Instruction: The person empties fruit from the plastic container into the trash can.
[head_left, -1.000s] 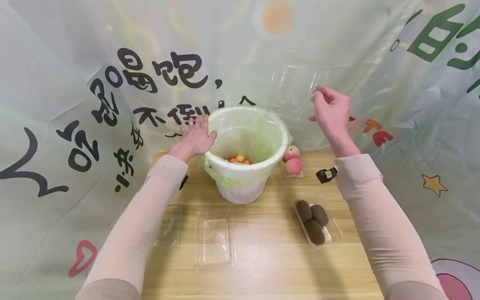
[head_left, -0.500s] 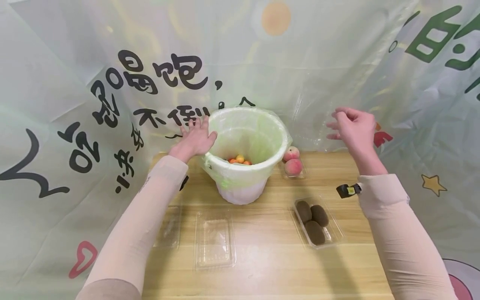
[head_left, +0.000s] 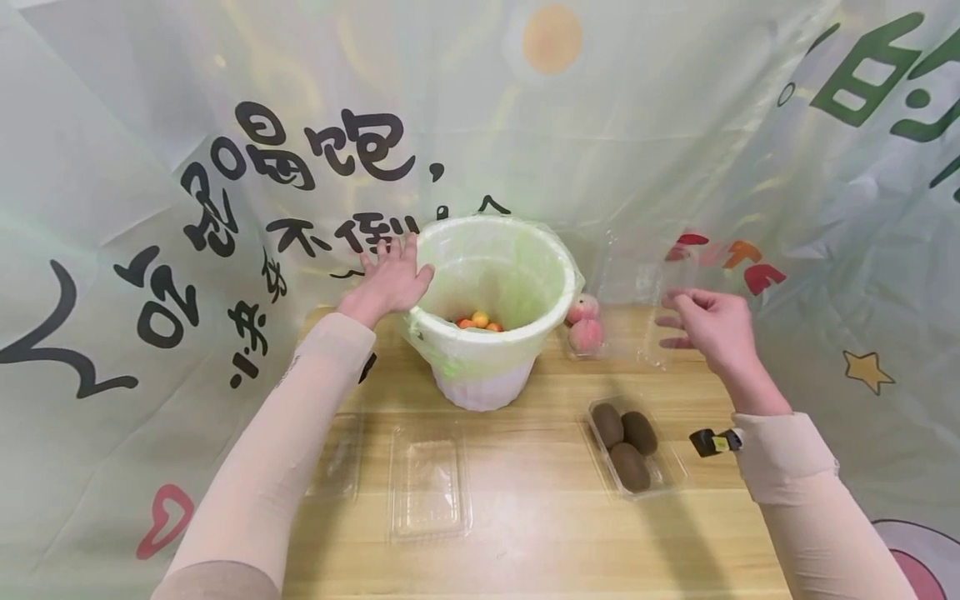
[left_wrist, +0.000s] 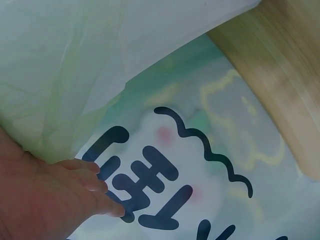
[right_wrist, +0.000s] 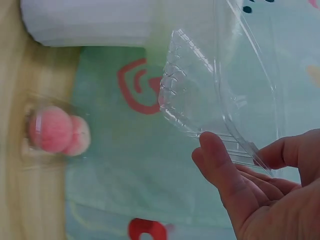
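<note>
My left hand rests on the left rim of a white bucket lined with a pale green bag, fingers spread. Small orange and yellow fruits lie at its bottom. To the right of the bucket, my right hand pinches a clear plastic container by its edge, held above the table. Through and beside that container, two pink peaches show in the head view, set in a clear tray. In the right wrist view, thumb and fingers grip the container's rim; no fruit shows inside it.
Three brown kiwis lie in a clear tray at the table's right. An empty clear tray sits front left, with another clear container partly behind my left arm. A printed backdrop hangs behind the wooden table.
My right hand has moved right and then down, lowering the clear container from in front of the backdrop to just above the table near the peaches. The left hand stays on the bucket.
</note>
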